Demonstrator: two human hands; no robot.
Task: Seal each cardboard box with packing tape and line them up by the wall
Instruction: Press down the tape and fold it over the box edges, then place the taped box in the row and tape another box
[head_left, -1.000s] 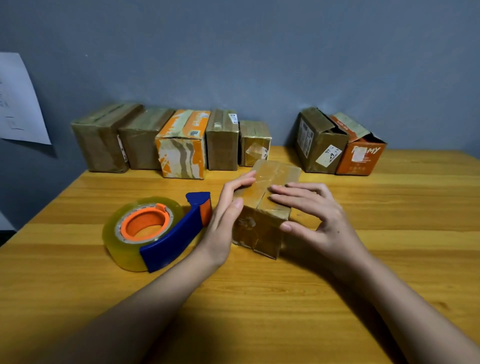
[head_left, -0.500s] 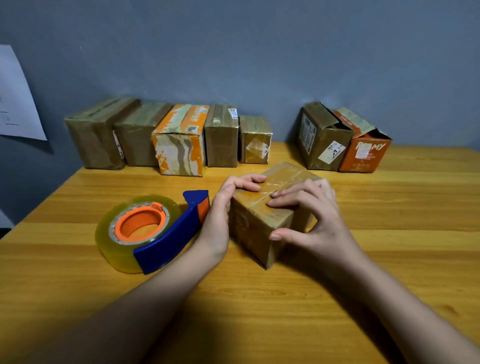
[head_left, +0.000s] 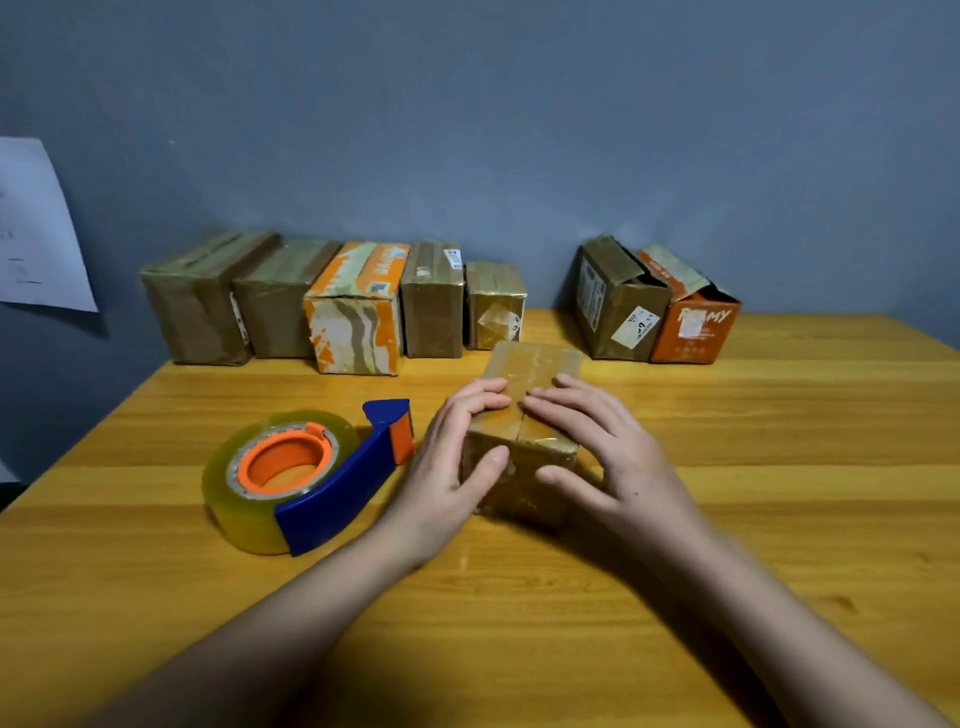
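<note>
While 2 hands hold 1 box (head_left: 524, 415), 7 boxes (wall-side), 1 tape dispenser (head_left: 306, 478)

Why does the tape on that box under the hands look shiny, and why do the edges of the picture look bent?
Head view: light from above glints off the tape on the box and the tape roll; the hands cast soft shadows on the table; the wide-angle lens bows the edges.

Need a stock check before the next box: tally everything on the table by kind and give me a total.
Plain brown boxes: 6 (four in the left row, one at right, one under both hands)
Orange printed boxes: 2
Tape dispensers: 1
Total: 9
</note>
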